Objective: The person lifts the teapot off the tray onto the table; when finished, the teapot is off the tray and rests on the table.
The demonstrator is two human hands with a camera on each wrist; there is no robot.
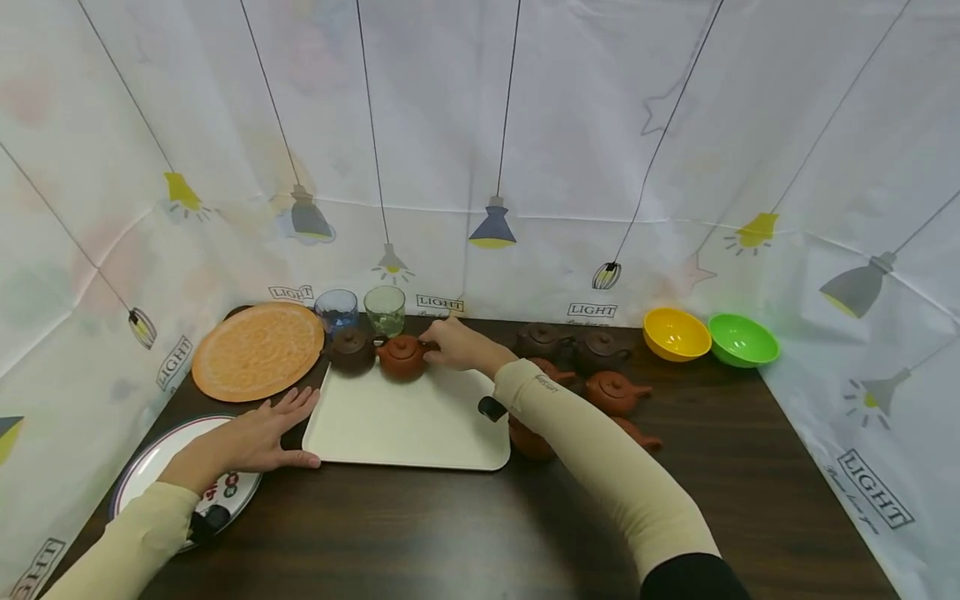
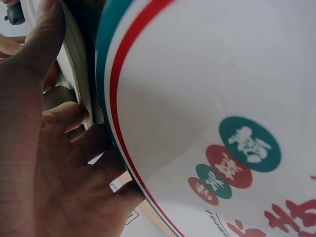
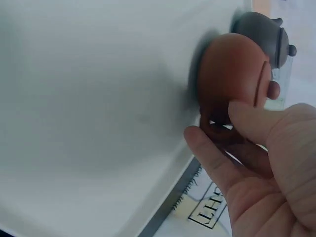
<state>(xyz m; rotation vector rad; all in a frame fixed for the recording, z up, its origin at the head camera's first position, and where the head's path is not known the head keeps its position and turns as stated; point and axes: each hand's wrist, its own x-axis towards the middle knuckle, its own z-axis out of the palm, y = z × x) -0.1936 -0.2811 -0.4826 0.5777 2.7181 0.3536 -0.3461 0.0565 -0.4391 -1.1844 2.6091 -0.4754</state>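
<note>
A reddish-brown teapot (image 1: 402,358) stands at the far edge of a cream tray (image 1: 405,421). My right hand (image 1: 457,343) pinches its handle between thumb and fingers, as the right wrist view shows on the same teapot (image 3: 232,71). Just left of it sits a dark brown teapot (image 1: 351,350), also at the tray's far edge. My left hand (image 1: 262,433) rests with spread, straight fingers at the tray's left edge, its thumb at the near left corner. Under the left wrist lies a white plate (image 2: 163,98) with a red and green rim.
Several dark and reddish teapots (image 1: 613,393) cluster right of the tray, partly behind the right forearm. A yellow bowl (image 1: 677,335) and a green bowl (image 1: 742,340) stand back right. Blue (image 1: 337,312) and greenish glasses (image 1: 386,311) stand behind the tray, near a round pizza-patterned board (image 1: 258,352).
</note>
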